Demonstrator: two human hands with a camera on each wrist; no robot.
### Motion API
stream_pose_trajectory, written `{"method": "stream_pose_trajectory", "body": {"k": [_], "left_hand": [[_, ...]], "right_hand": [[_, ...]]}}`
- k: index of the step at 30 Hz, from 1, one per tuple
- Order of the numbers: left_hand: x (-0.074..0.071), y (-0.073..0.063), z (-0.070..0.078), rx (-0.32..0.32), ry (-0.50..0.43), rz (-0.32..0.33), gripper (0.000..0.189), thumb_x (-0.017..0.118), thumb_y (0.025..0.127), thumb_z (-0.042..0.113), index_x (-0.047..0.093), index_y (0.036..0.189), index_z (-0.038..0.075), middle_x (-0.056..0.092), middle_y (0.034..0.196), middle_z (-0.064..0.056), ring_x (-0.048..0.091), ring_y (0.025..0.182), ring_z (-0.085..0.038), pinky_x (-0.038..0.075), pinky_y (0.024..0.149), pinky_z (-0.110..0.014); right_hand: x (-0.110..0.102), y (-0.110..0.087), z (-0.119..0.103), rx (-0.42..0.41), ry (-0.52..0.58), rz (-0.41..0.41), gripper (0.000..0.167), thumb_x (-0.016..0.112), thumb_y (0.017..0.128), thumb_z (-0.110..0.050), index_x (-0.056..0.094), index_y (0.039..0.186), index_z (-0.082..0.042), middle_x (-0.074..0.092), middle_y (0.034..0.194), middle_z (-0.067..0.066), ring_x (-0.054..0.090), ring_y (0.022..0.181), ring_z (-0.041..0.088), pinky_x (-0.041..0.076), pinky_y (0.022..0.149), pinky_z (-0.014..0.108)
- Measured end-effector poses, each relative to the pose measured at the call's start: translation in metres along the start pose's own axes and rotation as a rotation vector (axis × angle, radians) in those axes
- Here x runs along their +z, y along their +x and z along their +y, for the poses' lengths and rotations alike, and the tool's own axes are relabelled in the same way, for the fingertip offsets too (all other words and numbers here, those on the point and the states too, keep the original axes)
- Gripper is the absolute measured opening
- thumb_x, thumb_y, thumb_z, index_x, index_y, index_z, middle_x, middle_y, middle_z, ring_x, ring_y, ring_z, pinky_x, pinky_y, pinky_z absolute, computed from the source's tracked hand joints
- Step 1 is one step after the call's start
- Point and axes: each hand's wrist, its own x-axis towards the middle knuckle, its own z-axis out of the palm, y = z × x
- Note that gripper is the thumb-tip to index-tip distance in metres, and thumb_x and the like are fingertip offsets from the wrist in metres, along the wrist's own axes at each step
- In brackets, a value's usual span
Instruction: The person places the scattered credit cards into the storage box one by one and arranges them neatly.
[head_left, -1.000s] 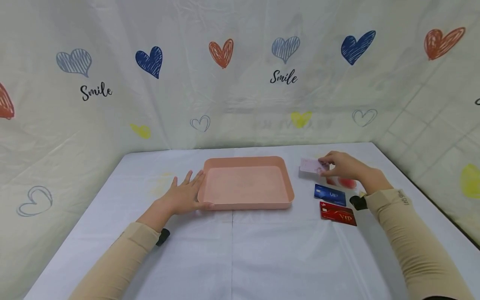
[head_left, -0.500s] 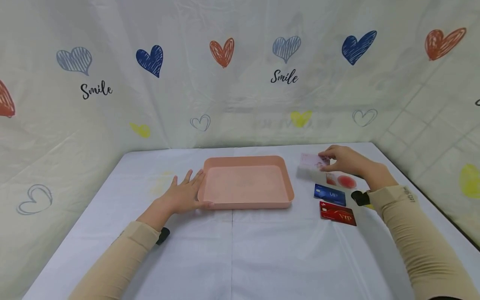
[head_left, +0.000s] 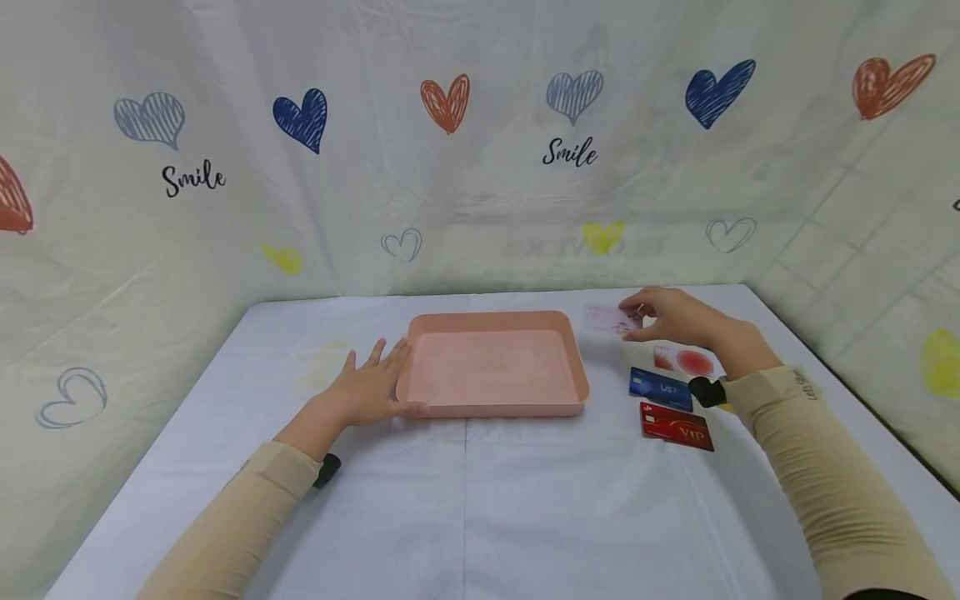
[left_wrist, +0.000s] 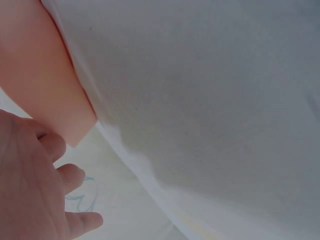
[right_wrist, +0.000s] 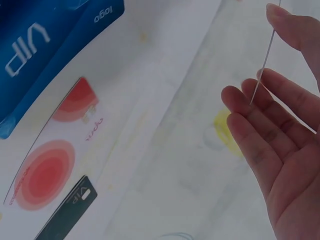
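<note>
In the head view my left hand (head_left: 369, 392) has its fingers spread along the left side of a shallow pink tray (head_left: 487, 411), thumb at the front corner. The left wrist view shows the tray's wall (left_wrist: 45, 75) beside that hand (left_wrist: 27, 185). To the tray's right, my right hand (head_left: 678, 318) pinches a pale pink printed card (head_left: 602, 317) by its right end, above the table. Seen from the right wrist, that card (right_wrist: 266, 60) is a thin line, edge-on between thumb and fingers.
Below the right hand lie a white card with red circles (head_left: 686, 361), a blue VIP card (head_left: 660, 389) and a red VIP card (head_left: 677, 427). A dark VIP card (right_wrist: 67, 212) shows in the right wrist view. A printed cloth wall (head_left: 495, 183) stands behind the table.
My right hand has risen slightly, then moved left toward the tray with the pale pink card. The white card with red circles is more exposed. My left hand stays where it was.
</note>
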Motion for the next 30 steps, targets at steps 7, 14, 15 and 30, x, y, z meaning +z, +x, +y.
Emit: {"method": "stream_pose_trajectory", "body": {"k": [7,14,15,30], "left_hand": [[-0.001,0.0,0.0,-0.003,-0.011,-0.001,0.112,0.057,0.089,0.075,0.015,0.164,0.002,0.014,0.17,-0.013,0.008,0.155,-0.043,0.006,0.113,-0.076],[0.002,0.001,-0.003,0.002,-0.01,-0.001,0.111,0.056,0.09,0.075,0.016,0.164,0.003,0.014,0.17,-0.013,0.008,0.155,-0.043,0.007,0.113,-0.076],[0.002,0.001,-0.003,0.003,-0.011,0.0,0.112,0.056,0.089,0.076,0.016,0.164,0.003,0.014,0.17,-0.013,0.008,0.155,-0.043,0.007,0.113,-0.076],[-0.001,0.0,-0.001,-0.002,-0.036,-0.008,0.111,0.059,0.089,0.074,0.016,0.164,0.003,0.013,0.171,-0.012,0.006,0.155,-0.041,0.005,0.114,-0.076]], "right_hand": [[0.002,0.01,-0.011,-0.069,-0.011,0.012,0.054,0.083,0.089,-0.018,0.063,0.13,0.01,0.067,0.118,0.019,0.061,0.109,0.036,0.049,0.1,0.056],[0.006,0.02,-0.023,-0.126,-0.02,0.015,0.052,0.083,0.089,-0.019,0.064,0.128,0.009,0.066,0.117,0.019,0.062,0.109,0.037,0.05,0.099,0.055],[0.007,0.021,-0.025,-0.136,-0.021,0.016,0.052,0.083,0.088,-0.019,0.064,0.128,0.009,0.066,0.117,0.019,0.063,0.109,0.037,0.05,0.098,0.055],[0.013,0.042,-0.05,-0.212,-0.005,0.001,0.049,0.082,0.088,-0.016,0.065,0.127,0.008,0.066,0.118,0.019,0.063,0.111,0.038,0.051,0.097,0.052]]}}
